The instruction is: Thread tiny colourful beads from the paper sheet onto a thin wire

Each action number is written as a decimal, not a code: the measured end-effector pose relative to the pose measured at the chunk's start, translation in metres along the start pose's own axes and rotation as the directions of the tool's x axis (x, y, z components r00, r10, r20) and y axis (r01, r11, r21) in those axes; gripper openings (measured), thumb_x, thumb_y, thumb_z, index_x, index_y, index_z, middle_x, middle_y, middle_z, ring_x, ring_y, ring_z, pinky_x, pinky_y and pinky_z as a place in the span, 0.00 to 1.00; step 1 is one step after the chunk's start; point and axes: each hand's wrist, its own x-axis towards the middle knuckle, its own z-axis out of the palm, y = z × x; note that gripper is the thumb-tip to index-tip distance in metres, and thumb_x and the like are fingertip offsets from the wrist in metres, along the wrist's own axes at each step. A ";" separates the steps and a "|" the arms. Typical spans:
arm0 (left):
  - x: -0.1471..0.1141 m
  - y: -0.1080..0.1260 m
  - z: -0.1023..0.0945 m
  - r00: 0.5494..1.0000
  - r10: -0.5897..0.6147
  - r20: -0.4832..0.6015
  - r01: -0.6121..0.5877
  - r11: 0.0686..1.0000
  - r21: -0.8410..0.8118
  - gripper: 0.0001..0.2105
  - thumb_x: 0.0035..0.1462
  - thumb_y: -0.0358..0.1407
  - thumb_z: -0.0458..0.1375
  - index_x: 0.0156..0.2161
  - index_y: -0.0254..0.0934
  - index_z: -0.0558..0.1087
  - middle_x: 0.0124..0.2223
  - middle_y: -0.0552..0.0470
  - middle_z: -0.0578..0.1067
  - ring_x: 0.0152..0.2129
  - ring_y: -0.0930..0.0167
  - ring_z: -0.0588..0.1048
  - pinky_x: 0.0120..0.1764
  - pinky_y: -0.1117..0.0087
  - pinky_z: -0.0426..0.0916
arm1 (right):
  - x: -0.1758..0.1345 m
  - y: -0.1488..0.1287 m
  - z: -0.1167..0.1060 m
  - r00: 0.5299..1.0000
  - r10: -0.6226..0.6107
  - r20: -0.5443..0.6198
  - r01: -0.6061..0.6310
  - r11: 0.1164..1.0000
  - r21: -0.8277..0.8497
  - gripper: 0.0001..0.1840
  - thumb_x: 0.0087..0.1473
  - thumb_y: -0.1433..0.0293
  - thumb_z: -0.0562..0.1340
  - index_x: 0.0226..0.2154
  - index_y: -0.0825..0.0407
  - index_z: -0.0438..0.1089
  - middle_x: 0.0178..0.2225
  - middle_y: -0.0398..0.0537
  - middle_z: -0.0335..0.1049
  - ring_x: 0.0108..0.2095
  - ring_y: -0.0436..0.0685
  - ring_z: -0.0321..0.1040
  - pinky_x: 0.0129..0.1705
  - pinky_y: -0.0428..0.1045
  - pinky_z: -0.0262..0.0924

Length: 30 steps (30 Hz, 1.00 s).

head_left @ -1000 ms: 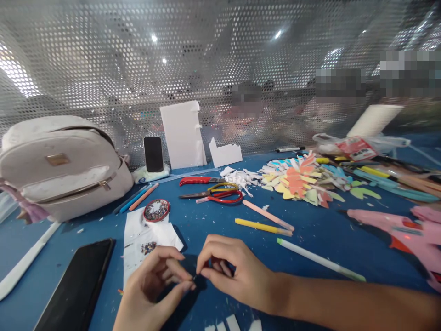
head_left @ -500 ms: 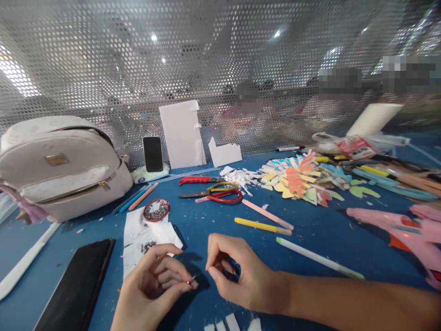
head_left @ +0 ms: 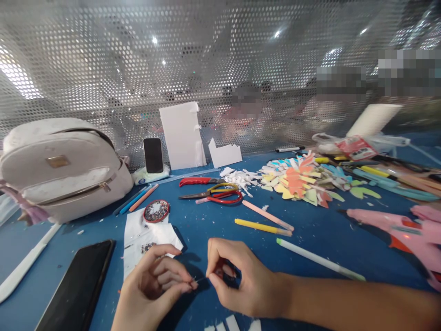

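Note:
My left hand [head_left: 156, 287] is closed in a pinch near the table's front. At its fingertips is a fine, pale thread [head_left: 200, 279], which runs across the small gap to my right hand [head_left: 237, 278]. Thumb and forefinger of that right hand are pinched on the thread's other end, with the remaining fingers curled. Any tiny bead at the left fingertips is too small to make out. Behind the left hand lies a white paper sheet [head_left: 132, 234] with a small heap of tiny beads [head_left: 147, 248] and a red-rimmed round dish [head_left: 156, 211] of mixed beads.
Scissors [head_left: 210, 195], a red-handled cutter [head_left: 196, 182] and several markers [head_left: 263, 226] lie beyond my hands. Paper cutouts [head_left: 299, 179] are heaped behind them. A pink glue gun [head_left: 396, 225] is at right; a phone [head_left: 76, 285] and a white backpack [head_left: 62, 170] are at left.
The right hand has shifted very slightly downward, its pinch still closed. The thin thread now shows across the gap between both hands. The left hand has barely moved.

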 end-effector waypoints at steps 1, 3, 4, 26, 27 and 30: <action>0.000 0.002 0.003 1.000 0.000 -0.025 -0.001 1.000 -0.010 0.19 0.48 0.29 0.71 0.42 0.38 0.68 0.27 0.53 0.81 0.26 0.69 0.82 0.33 0.72 0.78 | 0.000 0.000 0.000 1.000 0.002 -0.001 -0.002 1.000 -0.004 0.06 0.49 0.78 0.58 0.29 0.52 0.60 0.24 0.39 0.58 0.22 0.46 0.52 0.24 0.43 0.50; -0.001 0.005 0.009 0.996 -0.006 -0.094 0.002 0.999 -0.036 0.19 0.45 0.31 0.72 0.41 0.38 0.69 0.26 0.54 0.81 0.25 0.69 0.81 0.32 0.73 0.77 | 0.000 0.000 0.000 1.000 0.000 0.002 0.000 1.000 -0.013 0.06 0.49 0.78 0.57 0.29 0.52 0.60 0.24 0.38 0.58 0.22 0.46 0.53 0.24 0.42 0.50; -0.001 0.007 0.013 0.992 -0.009 -0.125 0.003 0.999 -0.047 0.20 0.44 0.33 0.73 0.40 0.38 0.70 0.25 0.54 0.81 0.24 0.70 0.81 0.31 0.73 0.77 | 0.001 0.001 0.000 1.000 -0.001 0.005 0.001 1.000 -0.016 0.05 0.49 0.78 0.57 0.29 0.52 0.60 0.24 0.38 0.58 0.22 0.45 0.53 0.24 0.42 0.50; -0.002 0.007 0.016 0.991 0.018 -0.136 -0.026 0.998 -0.059 0.22 0.42 0.35 0.74 0.41 0.38 0.70 0.25 0.53 0.80 0.23 0.71 0.79 0.30 0.74 0.76 | 0.001 0.005 0.004 0.999 -0.036 -0.029 0.035 0.998 -0.050 0.07 0.47 0.79 0.59 0.28 0.53 0.61 0.24 0.38 0.60 0.22 0.44 0.55 0.24 0.41 0.50; -0.002 0.007 0.016 0.990 0.018 -0.137 -0.026 0.998 -0.058 0.22 0.42 0.35 0.74 0.41 0.38 0.70 0.25 0.53 0.80 0.23 0.71 0.79 0.30 0.74 0.76 | 0.001 0.005 0.004 0.999 -0.041 -0.031 0.039 0.998 -0.051 0.07 0.46 0.79 0.59 0.28 0.53 0.61 0.24 0.38 0.59 0.22 0.44 0.55 0.24 0.41 0.50; -0.002 0.007 0.017 0.990 0.018 -0.141 -0.026 0.998 -0.057 0.22 0.42 0.35 0.74 0.41 0.38 0.70 0.24 0.53 0.80 0.23 0.71 0.80 0.30 0.74 0.76 | 0.001 0.004 0.003 0.998 -0.063 -0.030 0.061 0.996 -0.059 0.08 0.45 0.79 0.59 0.27 0.52 0.60 0.24 0.38 0.59 0.22 0.44 0.55 0.24 0.41 0.50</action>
